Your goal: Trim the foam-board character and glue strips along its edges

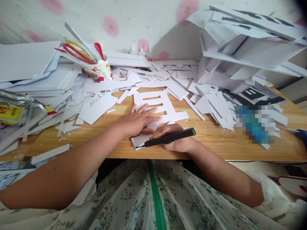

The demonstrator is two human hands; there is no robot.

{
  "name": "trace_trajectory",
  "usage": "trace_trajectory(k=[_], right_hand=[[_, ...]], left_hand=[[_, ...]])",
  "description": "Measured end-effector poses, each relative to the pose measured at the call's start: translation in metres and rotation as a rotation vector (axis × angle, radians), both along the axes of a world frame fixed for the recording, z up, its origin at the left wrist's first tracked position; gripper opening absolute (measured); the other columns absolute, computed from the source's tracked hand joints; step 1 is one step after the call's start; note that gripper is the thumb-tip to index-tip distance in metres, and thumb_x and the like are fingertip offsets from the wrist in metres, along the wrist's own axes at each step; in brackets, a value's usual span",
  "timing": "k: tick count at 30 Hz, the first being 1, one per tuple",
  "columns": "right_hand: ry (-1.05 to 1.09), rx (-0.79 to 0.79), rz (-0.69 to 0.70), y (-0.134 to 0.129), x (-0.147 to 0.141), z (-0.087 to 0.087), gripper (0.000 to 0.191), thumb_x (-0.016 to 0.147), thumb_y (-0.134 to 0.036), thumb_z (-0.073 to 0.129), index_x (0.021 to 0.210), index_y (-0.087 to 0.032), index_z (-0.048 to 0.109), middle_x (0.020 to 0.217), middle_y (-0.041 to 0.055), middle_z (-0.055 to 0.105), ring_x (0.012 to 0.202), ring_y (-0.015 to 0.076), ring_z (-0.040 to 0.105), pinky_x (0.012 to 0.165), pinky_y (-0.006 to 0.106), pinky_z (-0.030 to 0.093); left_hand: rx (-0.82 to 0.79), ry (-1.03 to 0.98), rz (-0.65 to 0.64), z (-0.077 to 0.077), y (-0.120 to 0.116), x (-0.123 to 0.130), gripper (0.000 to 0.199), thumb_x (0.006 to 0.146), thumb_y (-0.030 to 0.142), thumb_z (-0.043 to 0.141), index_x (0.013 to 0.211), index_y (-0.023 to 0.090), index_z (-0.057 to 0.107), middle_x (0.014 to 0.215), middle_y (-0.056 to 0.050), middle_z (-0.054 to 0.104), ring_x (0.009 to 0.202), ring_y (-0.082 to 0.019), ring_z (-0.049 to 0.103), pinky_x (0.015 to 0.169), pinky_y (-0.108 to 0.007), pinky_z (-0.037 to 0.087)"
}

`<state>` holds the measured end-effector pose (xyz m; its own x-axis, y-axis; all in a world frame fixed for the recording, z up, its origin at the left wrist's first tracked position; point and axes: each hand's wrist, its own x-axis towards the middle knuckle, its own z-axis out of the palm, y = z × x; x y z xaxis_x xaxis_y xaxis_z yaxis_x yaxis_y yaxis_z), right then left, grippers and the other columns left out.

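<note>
The right hand (176, 139) is closed around a black knife (170, 137), gripping it along the handle so that the body points right and the tip points left, down at the near-left corner of a white sheet (157, 110). The fingers curl under the knife and the knuckles rest on the table (216, 140) near its front edge.

The left hand (138, 120) lies just beside it, to the left and a little farther from the body. It is open and flat, palm down, fingers spread and pointing right across the sheet, holding nothing but pressing the sheet to the table. Its thumb reaches toward the right hand and seems to touch it.

The sheet lies under both hands and extends away from them toward the wall. It has three slots cut through it, one behind another, with wood showing through; a bar-shaped part juts out to the right, just past the right hand.

Beyond the sheet, white offcuts (182, 83) cover the back of the table. At the far left stands a printed cup (99, 71) holding scissors (76, 52) with red and yellow handles. To the right rises a stack of white boards (240, 48). A blurred patch sits right of the hands.
</note>
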<state>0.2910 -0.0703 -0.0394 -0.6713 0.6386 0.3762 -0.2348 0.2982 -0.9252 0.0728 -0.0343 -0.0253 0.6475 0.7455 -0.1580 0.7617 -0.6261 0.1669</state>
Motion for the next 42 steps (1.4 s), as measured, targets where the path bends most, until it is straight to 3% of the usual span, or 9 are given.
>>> trace_trajectory(k=[13,21,29,42], right_hand=[[-0.067,0.041,0.014,0.004,0.014,0.014,0.021,0.077,-0.028,0.071,0.095,-0.017,0.070,0.086,0.0084,0.072,0.084,0.0209,0.068,0.077,0.036,0.054],[0.006,-0.003,-0.028,-0.001,0.021,0.004,0.015,0.079,-0.026,0.072,0.091,-0.018,0.068,0.096,0.0103,0.074,0.088,0.0206,0.070,0.077,0.033,0.055],[-0.158,0.116,-0.112,0.000,0.040,0.007,0.024,0.081,-0.036,0.069,0.097,-0.017,0.071,0.093,0.0115,0.074,0.087,0.0218,0.069,0.076,0.034,0.055],[-0.175,0.094,-0.158,0.000,0.065,0.010,0.031,0.079,-0.043,0.070,0.097,-0.018,0.071,0.094,0.0110,0.075,0.085,0.0215,0.070,0.075,0.032,0.055]], left_hand=[[0.014,0.020,-0.006,0.001,-0.001,0.002,0.064,0.086,0.069,0.038,0.145,0.045,0.031,0.161,0.006,0.007,0.146,-0.034,0.000,0.109,-0.065,0.001],[0.016,0.010,-0.007,-0.004,0.002,0.001,0.065,0.085,0.068,0.043,0.144,0.048,0.028,0.161,0.006,0.006,0.146,-0.034,-0.001,0.108,-0.067,0.001],[0.016,0.020,-0.014,-0.004,0.002,0.000,0.062,0.087,0.063,0.044,0.145,0.048,0.027,0.161,0.008,0.004,0.146,-0.034,-0.002,0.108,-0.067,0.000],[0.011,0.003,-0.021,0.001,-0.001,-0.001,0.061,0.089,0.060,0.044,0.146,0.048,0.024,0.161,0.005,0.007,0.146,-0.036,0.000,0.108,-0.066,0.001]])
